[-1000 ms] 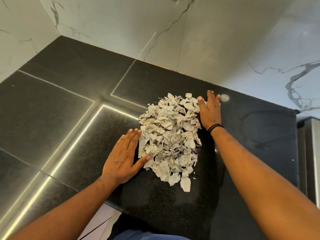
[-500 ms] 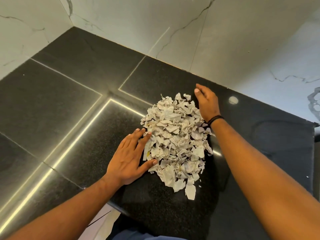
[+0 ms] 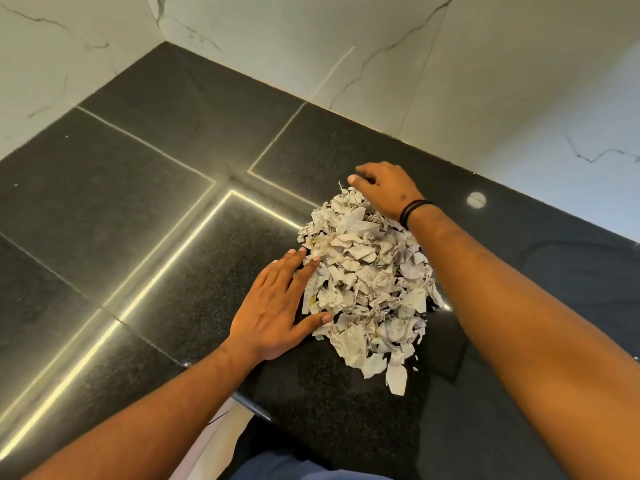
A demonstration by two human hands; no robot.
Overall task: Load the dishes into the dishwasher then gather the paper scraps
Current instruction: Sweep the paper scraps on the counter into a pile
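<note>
Scraps [image 3: 363, 282] lie between my hands: left hand [image 3: 273, 313] flat, fingers straight against the pile's side; right hand [image 3: 384, 188] curled loosely at far edge.

I see the right hand [image 3: 384, 190] now curled over the far edge of the paper scraps [image 3: 363, 282], no longer flat beside them. The pile sits tighter against the left hand [image 3: 273, 317].
</note>
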